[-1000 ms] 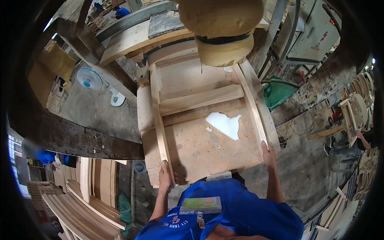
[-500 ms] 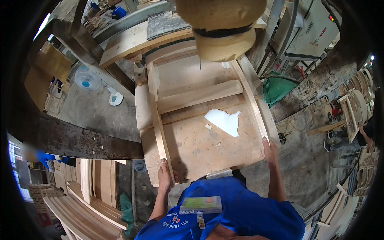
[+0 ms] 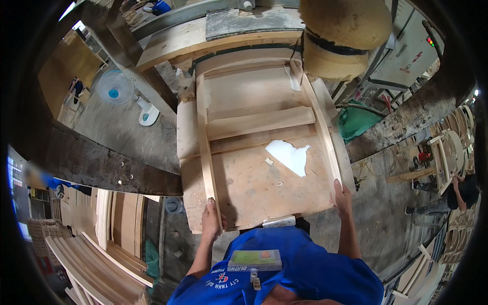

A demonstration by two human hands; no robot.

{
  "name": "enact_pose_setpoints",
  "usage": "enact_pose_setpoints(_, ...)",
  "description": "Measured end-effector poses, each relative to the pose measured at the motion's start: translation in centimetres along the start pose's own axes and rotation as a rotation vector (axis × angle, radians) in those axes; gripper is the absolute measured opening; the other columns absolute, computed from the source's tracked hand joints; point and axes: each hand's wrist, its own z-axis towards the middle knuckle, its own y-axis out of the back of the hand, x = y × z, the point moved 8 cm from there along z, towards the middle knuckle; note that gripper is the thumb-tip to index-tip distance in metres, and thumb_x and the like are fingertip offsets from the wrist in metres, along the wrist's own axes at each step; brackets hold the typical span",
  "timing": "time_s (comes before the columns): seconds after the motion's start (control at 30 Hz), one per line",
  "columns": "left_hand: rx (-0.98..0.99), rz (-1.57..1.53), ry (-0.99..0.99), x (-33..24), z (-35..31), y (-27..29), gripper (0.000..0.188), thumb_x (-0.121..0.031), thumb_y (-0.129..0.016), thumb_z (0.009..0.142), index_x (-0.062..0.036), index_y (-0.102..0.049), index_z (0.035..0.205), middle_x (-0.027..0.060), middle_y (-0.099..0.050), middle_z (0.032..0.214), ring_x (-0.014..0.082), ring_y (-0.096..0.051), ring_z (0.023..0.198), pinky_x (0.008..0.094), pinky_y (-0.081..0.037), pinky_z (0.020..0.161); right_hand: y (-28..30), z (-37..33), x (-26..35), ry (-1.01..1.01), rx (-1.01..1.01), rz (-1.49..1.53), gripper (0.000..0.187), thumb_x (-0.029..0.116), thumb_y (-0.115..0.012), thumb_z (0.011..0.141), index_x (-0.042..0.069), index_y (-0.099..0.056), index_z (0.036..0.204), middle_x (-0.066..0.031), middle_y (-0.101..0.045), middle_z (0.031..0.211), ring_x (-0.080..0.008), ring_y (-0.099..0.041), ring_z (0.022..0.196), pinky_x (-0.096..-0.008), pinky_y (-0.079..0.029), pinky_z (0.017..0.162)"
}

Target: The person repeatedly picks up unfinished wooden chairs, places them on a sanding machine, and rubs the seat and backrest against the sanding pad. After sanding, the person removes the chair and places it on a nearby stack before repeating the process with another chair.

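Note:
A pale wooden chair frame lies on a worn board table (image 3: pixel 254 188). It has two long side rails, a cross rail (image 3: pixel 262 123) between them and a curved rail (image 3: pixel 244 60) at the far end. My left hand (image 3: pixel 211 219) is closed round the near end of the left side rail (image 3: pixel 206 157). My right hand (image 3: pixel 341 198) grips the near end of the right side rail (image 3: pixel 325 140), thumb on top. Inside the frame, a torn white sheet (image 3: pixel 288 156) lies on the table with a small scrap beside it.
A large yellowish padded roller (image 3: pixel 345 38) with a black band hangs above the far right corner. Behind the frame runs a wooden ledge (image 3: pixel 173 48). Steel beams (image 3: pixel 112 162) flank the table. Stacked wooden parts (image 3: pixel 96 269) stand at left; another person's arm (image 3: pixel 460 195) shows at right.
The view has shifted, so the padded roller appears farther right and more of the frame's curved far end shows. Both hands keep their hold on the side rails.

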Motion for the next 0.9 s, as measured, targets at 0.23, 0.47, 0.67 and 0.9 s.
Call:
enact_pose_setpoints(0.23, 0.019, -0.006, -0.021, 0.5, 0.3, -0.2, 0.065, -0.067, -0.037, 0.105, -0.0051, -0.049, 0.12, 0.0107, -0.059, 0.068, 0.019, -0.06, 0.049, 0.0339, -0.049, 0.04, -0.2, 0.5, -0.4, 0.008, 0.07, -0.003, 0.06, 0.062, -0.057, 0.1, 0.003, -0.066, 0.098, -0.004, -0.06, 0.068, -0.0137, -0.057, 0.052, -0.0303, -0.043, 0.045)
enact_pose_setpoints(0.47, 0.003, 0.028, -0.008, -0.3, 0.4, -0.9, 0.076, -0.074, -0.037, 0.101, -0.0017, -0.052, 0.117, 0.0116, -0.061, 0.068, 0.0204, -0.062, 0.05, 0.0342, -0.051, 0.043, -0.1, 1.5, -2.7, -0.076, 0.115, 0.071, 0.061, 0.063, -0.06, 0.098, 0.003, -0.065, 0.109, -0.006, -0.063, 0.073, -0.0147, -0.061, 0.055, -0.0297, -0.046, 0.049)
enact_pose_setpoints(0.67, 0.007, 0.021, -0.011, -0.6, -0.5, -1.2, 0.079, -0.079, -0.038, 0.098, -0.0025, -0.055, 0.11, 0.0125, -0.061, 0.069, 0.0229, -0.062, 0.051, 0.0352, -0.053, 0.045, -0.2, 2.2, -2.9, -0.157, 0.396, 0.199, 0.059, 0.06, -0.065, 0.096, 0.003, -0.062, 0.111, -0.0072, -0.065, 0.077, -0.0156, -0.064, 0.059, -0.0292, -0.049, 0.051)
enact_pose_setpoints(0.9, 0.018, 0.057, 0.018, -1.9, -1.7, -2.3, 0.079, -0.083, -0.04, 0.095, -0.006, -0.055, 0.104, 0.0114, -0.059, 0.07, 0.0229, -0.062, 0.052, 0.039, -0.054, 0.047, -1.8, 3.0, -3.3, -0.193, 0.635, 0.701, 0.051, 0.046, -0.07, 0.095, 0.001, -0.06, 0.116, -0.009, -0.066, 0.079, -0.0168, -0.064, 0.055, -0.03, -0.052, 0.049)
